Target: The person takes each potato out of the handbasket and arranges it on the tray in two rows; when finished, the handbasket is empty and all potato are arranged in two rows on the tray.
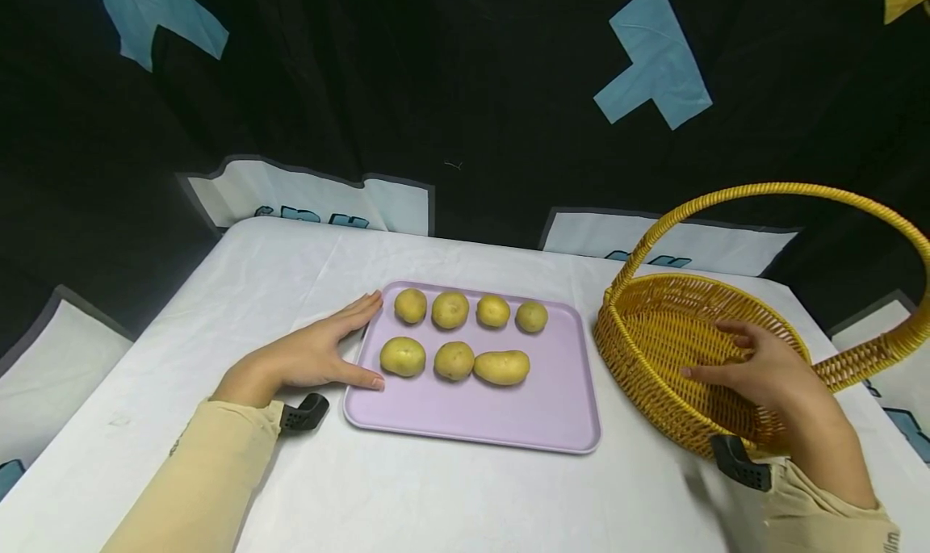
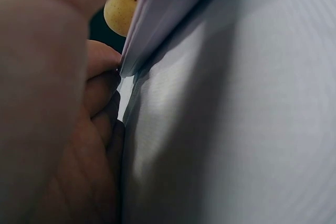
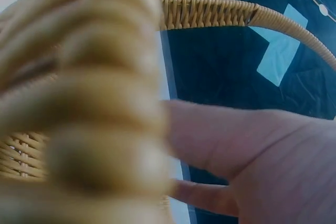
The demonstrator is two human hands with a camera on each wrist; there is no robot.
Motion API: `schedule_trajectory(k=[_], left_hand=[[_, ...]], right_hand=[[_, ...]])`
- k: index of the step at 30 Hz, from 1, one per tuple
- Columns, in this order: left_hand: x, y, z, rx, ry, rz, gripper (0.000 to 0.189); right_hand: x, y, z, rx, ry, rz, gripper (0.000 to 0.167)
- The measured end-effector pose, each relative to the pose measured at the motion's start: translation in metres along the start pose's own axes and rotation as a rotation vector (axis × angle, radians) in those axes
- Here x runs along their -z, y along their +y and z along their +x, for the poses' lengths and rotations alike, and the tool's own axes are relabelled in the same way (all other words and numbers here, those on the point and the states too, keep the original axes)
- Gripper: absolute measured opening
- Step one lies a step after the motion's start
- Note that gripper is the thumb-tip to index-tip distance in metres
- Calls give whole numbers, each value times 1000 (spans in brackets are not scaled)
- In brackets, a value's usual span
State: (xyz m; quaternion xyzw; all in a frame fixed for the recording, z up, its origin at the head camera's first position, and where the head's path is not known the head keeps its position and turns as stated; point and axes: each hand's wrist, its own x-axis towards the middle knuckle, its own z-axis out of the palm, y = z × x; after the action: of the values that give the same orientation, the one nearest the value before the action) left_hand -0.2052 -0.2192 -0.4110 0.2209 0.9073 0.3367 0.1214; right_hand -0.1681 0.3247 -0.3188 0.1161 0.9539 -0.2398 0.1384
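A lilac tray lies flat on the table, bearing several yellow potatoes in two rows. The front row has three, with a long potato at its right end. My left hand touches the tray's left side, fingers extended along the edge and thumb over the rim. The left wrist view shows the fingers beside the tray's edge. Over the opening of a yellow wicker basket is my right hand, its thumb and fingers apart and nothing between them. The basket's rim blocks much of the right wrist view.
The basket's tall arched handle rises above the right hand. A white cloth covers the table. Behind it hangs a black curtain with light blue patches.
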Motion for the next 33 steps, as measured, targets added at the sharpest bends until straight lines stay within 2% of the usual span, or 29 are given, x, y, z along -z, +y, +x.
schedule_trajectory(k=[7,12,22,33], left_hand=[[0,0,0,3,-1,5,125],[0,-2,0,1,0,7,125],[0,-2,0,6,-1,12,125],[0,-3,1,-2,1,6,125]], right_hand=[[4,10,-1,3,-41,-34,126],[7,15,0,-1,-101,-48,130],[6,25,-2,62,-115,-165,129],[3,26,-5,61,-105,-164,126]])
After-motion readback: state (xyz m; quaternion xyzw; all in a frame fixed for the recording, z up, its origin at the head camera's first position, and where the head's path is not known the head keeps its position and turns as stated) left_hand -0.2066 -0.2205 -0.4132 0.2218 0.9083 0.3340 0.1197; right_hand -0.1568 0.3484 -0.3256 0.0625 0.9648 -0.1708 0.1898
